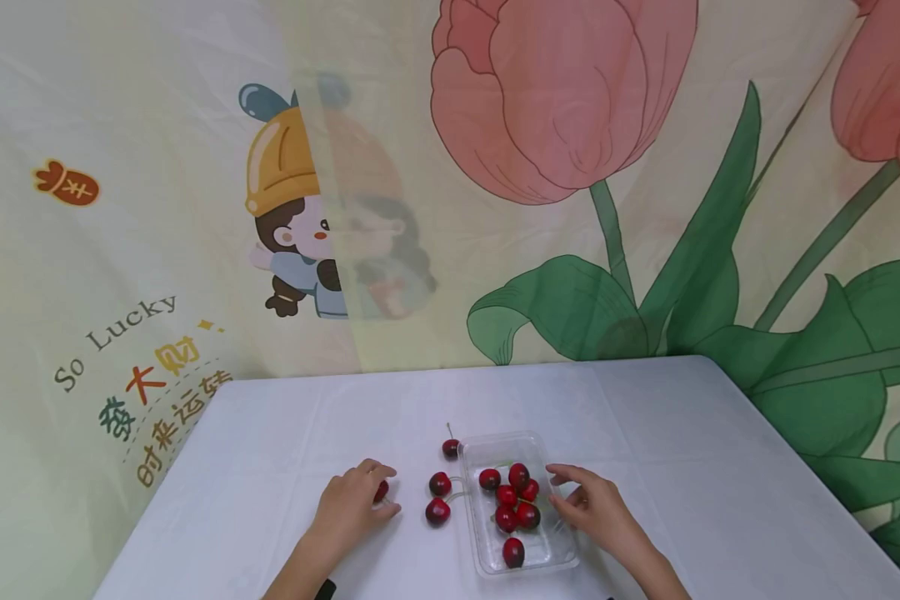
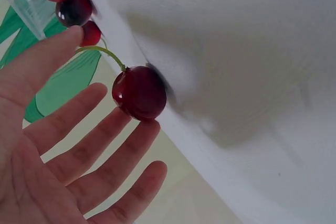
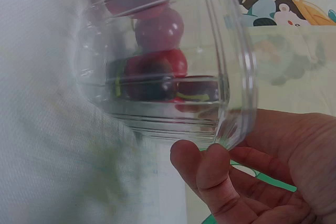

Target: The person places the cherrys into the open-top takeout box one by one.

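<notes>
Stemmed cherry (image 2: 140,94) seemingly on white tablecloth (image 1: 285,433), left of other loose cherries (image 1: 438,512). Left hand (image 1: 351,507): fingers spread, tips at cherry's side, thumb apart, no pinch. Right hand (image 1: 598,510): fingers bent at right wall of clear plastic tray (image 1: 474,533); cannot tell whether they grip rim. Smooth cherry could roll away if fingers close unevenly; light tray could skid if bumped.

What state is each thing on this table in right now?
Clear rectangular plastic tray: uncovered, upright, holding fruit.
Round red cherries inside: some touching, one apart.
Three round dark-red cherries beside the tray: loose, stems attached.
Left hand: fingers spread.
Dark-red stemmed cherry: at that hand's fingertips.
Right hand: fingers loosely bent, at the tray's edge.
</notes>
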{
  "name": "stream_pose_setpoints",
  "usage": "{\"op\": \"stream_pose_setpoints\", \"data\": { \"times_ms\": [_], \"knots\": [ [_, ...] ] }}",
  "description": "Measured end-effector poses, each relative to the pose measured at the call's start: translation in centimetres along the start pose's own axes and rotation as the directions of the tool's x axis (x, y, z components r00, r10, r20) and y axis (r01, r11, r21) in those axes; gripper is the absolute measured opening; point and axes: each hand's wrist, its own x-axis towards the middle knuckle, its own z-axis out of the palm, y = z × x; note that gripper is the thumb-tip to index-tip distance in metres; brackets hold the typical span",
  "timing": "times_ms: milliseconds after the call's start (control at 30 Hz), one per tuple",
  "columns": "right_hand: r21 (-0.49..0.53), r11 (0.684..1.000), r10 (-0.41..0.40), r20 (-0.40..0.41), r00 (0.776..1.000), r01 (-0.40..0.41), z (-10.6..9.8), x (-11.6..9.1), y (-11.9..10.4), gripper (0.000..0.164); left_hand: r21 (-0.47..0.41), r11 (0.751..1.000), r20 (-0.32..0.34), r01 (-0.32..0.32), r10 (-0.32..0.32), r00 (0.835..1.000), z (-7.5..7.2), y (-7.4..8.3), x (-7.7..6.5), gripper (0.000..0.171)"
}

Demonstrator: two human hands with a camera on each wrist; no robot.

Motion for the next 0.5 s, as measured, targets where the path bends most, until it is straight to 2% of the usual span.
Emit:
{"op": "stream_pose_setpoints", "data": {
  "times_ms": [133,500],
  "knots": [
    [-0.002,1.0,-0.006,0.004,1.0,0.006,-0.03,-0.02,0.07,0.043,-0.006,1.0,0.036,0.028,-0.028,0.999,0.03,-0.17,-0.12,0.035],
    [0.008,1.0,0.023,0.0,1.0,-0.023,0.08,0.03,-0.15,0.044,-0.016,0.998,0.054,0.053,-0.052,0.997,0.26,-0.27,-0.03,0.027]
  ]
}}
